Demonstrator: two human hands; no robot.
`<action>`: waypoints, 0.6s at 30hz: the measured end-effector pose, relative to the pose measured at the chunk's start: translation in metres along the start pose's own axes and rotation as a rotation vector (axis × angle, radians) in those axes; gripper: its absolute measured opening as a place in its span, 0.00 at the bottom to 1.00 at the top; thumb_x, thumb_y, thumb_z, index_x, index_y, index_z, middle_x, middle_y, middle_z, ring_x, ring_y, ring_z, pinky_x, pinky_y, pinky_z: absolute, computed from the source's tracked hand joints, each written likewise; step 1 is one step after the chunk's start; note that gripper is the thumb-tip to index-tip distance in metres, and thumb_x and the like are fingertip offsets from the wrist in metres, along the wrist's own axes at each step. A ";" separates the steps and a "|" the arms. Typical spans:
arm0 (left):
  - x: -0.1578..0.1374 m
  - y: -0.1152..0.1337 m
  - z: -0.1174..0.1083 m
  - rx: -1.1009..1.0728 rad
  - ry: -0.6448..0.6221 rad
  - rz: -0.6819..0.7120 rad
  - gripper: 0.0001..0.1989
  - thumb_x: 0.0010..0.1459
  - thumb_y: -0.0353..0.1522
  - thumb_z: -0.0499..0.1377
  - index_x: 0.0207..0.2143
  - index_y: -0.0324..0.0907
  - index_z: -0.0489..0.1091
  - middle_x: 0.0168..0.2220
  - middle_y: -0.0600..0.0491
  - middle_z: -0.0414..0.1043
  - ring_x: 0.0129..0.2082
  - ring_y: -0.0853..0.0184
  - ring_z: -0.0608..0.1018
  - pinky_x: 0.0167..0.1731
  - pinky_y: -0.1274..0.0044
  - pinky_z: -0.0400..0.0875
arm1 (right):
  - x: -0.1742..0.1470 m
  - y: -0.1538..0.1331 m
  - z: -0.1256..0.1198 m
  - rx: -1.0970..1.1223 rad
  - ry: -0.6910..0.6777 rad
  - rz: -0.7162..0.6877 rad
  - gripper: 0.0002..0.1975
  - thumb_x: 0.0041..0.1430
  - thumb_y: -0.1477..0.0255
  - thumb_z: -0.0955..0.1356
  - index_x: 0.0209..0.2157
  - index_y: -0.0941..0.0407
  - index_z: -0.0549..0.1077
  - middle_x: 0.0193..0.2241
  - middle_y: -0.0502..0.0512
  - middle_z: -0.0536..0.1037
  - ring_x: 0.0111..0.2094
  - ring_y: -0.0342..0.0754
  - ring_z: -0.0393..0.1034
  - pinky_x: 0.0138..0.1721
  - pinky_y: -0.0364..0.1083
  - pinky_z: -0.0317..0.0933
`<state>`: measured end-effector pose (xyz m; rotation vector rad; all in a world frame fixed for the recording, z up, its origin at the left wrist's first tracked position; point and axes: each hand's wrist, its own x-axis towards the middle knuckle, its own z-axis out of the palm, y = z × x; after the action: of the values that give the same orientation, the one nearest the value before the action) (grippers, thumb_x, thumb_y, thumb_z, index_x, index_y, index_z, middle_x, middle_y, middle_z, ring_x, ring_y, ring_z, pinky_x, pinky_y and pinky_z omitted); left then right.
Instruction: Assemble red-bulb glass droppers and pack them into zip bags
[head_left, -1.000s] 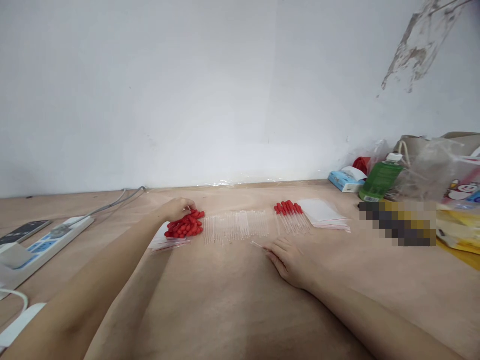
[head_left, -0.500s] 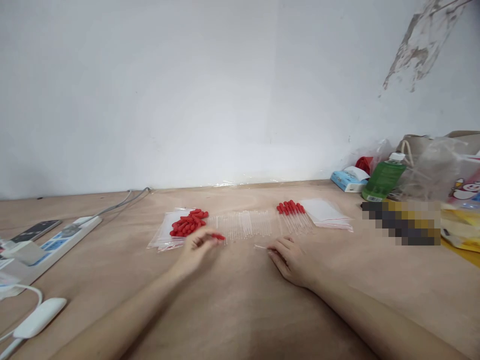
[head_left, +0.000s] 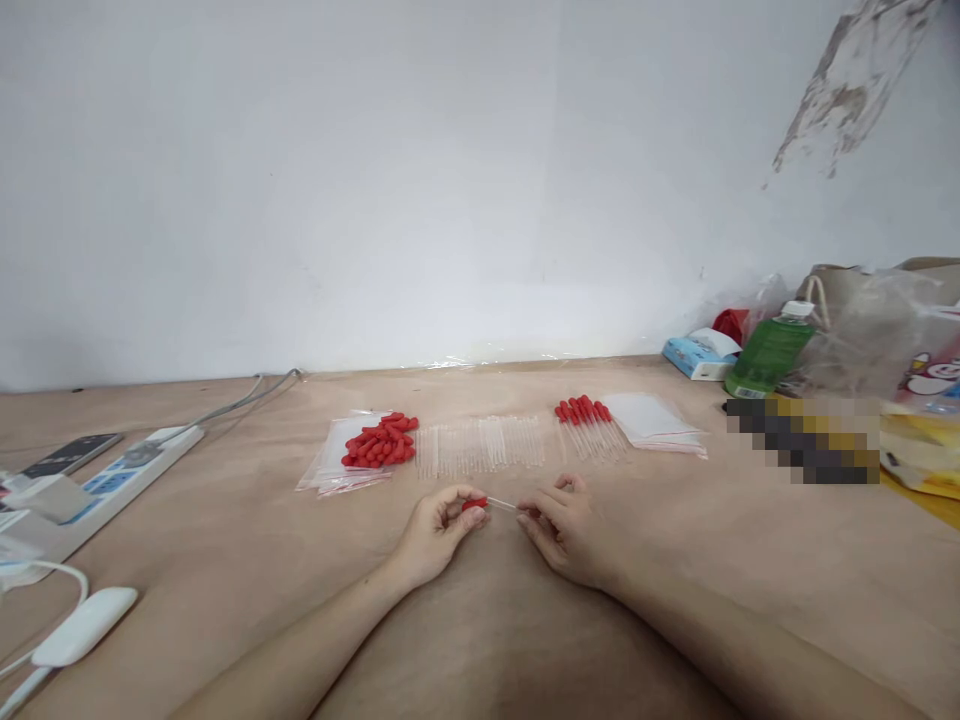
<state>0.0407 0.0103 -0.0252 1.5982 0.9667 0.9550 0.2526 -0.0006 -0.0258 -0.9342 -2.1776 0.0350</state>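
Note:
Pinched between the thumb and fingers of my left hand (head_left: 442, 525) is a red rubber dropper bulb (head_left: 474, 504). My right hand (head_left: 562, 525) grips a thin clear dropper tube (head_left: 501, 503), whose far end reaches the bulb; whether it sits inside the bulb I cannot tell. Beyond my hands lies a row of loose clear tubes (head_left: 480, 445). To its left, a pile of red bulbs (head_left: 379, 440) rests on clear plastic bags (head_left: 330, 460). On the right, several droppers with red bulbs fitted (head_left: 589, 425) lie side by side.
A stack of zip bags (head_left: 652, 425) lies right of the droppers. Further right are a tissue pack (head_left: 701, 355), a green bottle (head_left: 769, 350) and plastic bags (head_left: 862, 340). At left are a power strip (head_left: 112, 490), a phone (head_left: 71, 455) and a white corded device (head_left: 86, 625).
My left hand has moved right and nearer to me with the red bulb, away from the pile. My right hand has turned the tube towards it, and the two now meet.

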 end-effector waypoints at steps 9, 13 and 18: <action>-0.002 0.000 0.003 0.042 0.020 -0.044 0.16 0.51 0.38 0.58 0.38 0.37 0.69 0.32 0.50 0.75 0.32 0.68 0.76 0.35 0.76 0.69 | 0.000 -0.004 -0.005 0.008 -0.097 -0.040 0.09 0.58 0.75 0.59 0.33 0.56 0.69 0.24 0.50 0.73 0.24 0.41 0.62 0.37 0.46 0.47; -0.005 0.001 0.003 0.134 0.019 -0.023 0.15 0.52 0.39 0.57 0.37 0.37 0.71 0.29 0.51 0.75 0.29 0.69 0.75 0.31 0.78 0.69 | 0.001 -0.005 -0.010 0.035 -0.131 -0.068 0.10 0.58 0.76 0.58 0.35 0.56 0.70 0.24 0.50 0.73 0.24 0.41 0.62 0.36 0.46 0.46; -0.012 0.012 0.002 0.413 -0.065 0.098 0.11 0.55 0.36 0.53 0.37 0.41 0.72 0.32 0.53 0.75 0.31 0.70 0.74 0.33 0.79 0.68 | 0.000 -0.003 -0.016 -0.053 -0.168 -0.103 0.10 0.58 0.76 0.59 0.32 0.55 0.71 0.24 0.50 0.73 0.25 0.41 0.61 0.36 0.46 0.44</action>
<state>0.0400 -0.0037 -0.0153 2.0236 1.0980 0.7963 0.2611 -0.0069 -0.0132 -0.8742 -2.3893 0.0061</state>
